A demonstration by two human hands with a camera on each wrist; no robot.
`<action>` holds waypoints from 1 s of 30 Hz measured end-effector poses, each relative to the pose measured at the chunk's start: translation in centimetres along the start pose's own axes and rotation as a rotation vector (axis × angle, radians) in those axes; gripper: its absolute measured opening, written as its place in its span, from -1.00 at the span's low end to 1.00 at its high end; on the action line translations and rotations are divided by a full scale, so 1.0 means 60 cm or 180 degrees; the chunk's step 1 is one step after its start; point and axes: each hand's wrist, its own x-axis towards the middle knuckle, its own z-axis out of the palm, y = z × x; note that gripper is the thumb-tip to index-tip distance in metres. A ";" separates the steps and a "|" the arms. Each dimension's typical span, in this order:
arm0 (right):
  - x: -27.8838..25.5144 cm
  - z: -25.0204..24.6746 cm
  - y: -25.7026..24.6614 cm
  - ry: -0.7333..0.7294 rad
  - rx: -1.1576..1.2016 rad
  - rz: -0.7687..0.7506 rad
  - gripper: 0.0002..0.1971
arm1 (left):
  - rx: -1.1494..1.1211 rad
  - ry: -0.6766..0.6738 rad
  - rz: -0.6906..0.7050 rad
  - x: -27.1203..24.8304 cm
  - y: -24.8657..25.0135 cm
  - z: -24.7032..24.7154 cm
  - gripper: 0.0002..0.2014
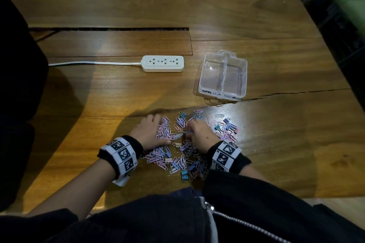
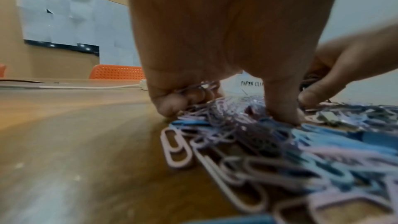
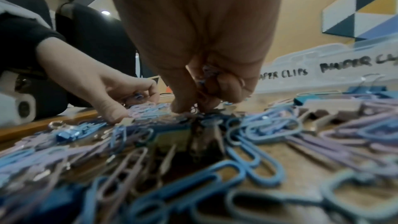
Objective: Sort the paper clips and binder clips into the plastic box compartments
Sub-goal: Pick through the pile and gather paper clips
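Both hands are working low over a spread of pastel paper clips (image 1: 167,140) and small binder clips (image 1: 184,174) lying on the wooden table (image 1: 98,94). Left hand (image 1: 149,131) is lying palm down at the left edge of the pile, its wrist nearly on the table; its fingers (image 2: 170,106) are curling in over a bunch of pink and purple clips, and its thumb (image 2: 282,113) is pressing down into the heap, so it is gathering and holding paper clips. Right hand (image 1: 200,134) is hovering just to the right of the left one, near but not touching it, knuckles up and fingers pointing down; its fingertips (image 3: 183,106) are pinching into the pile, and several purple paper clips are tucked in its curled fingers. More clips are lying scattered around and behind both wrists, with a looser cluster further to the right of the right hand. Clear plastic box (image 1: 223,77) is sitting beyond the right hand, well apart from the pile, with two compartments whose near wall is lettered "PAPER CLIPS" and what looks like "BINDER CLIPS". White power strip (image 1: 163,63) is lying beyond the left hand.
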 end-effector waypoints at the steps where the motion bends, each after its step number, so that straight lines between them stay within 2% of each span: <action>1: -0.003 -0.006 0.003 0.0054 0.0243 0.0039 -0.89 | -0.0067 -0.0020 0.0110 -0.002 0.004 0.001 -0.39; 3: -0.008 -0.013 0.013 0.0127 0.0875 0.0121 -0.78 | -0.0138 -0.0089 0.0268 -0.008 0.011 0.004 -0.49; 6: -0.017 -0.029 0.024 0.0178 0.1635 0.0063 -0.78 | -0.0077 -0.0091 0.0430 -0.013 0.016 0.010 -0.58; 9: -0.017 -0.041 0.034 0.0045 0.2279 0.0055 -0.77 | -0.0046 -0.0043 0.0555 -0.014 0.017 0.014 -0.65; 12: -0.014 -0.043 0.040 -0.0134 0.3080 0.0303 -0.72 | -0.0137 -0.0089 0.0603 -0.013 0.018 0.013 -0.74; 14: -0.010 -0.042 0.039 -0.0307 0.3688 0.0437 -0.71 | -0.0354 -0.0208 0.0585 -0.011 0.016 0.008 -0.83; 16: -0.008 -0.044 0.032 -0.0461 0.4162 0.0555 -0.71 | -0.0678 -0.0328 0.0527 -0.007 0.011 0.002 -0.83; 19: -0.004 -0.044 0.016 -0.0663 0.4426 0.0600 -0.69 | -0.1421 -0.0380 0.0346 -0.002 0.008 -0.006 -0.82; 21: 0.001 -0.041 0.003 -0.0724 0.4264 0.0596 -0.71 | -0.2196 -0.0384 0.0148 -0.001 0.008 -0.010 -0.76; 23: 0.007 -0.036 -0.010 -0.0609 0.3763 0.0589 -0.76 | -0.2888 -0.0443 -0.0011 0.000 0.005 -0.014 -0.72; 27: 0.017 -0.011 -0.032 -0.0177 0.1827 0.0089 -0.83 | -0.3832 -0.0434 0.0056 -0.002 0.007 -0.025 -0.91; 28: 0.017 -0.002 -0.037 -0.0114 0.1284 -0.0018 -0.81 | -0.3956 -0.0466 0.0088 -0.004 0.010 -0.029 -0.92; 30: 0.019 0.016 -0.044 -0.0026 0.0150 -0.0090 -0.53 | -0.4085 -0.0559 0.0136 -0.005 0.012 -0.032 -0.91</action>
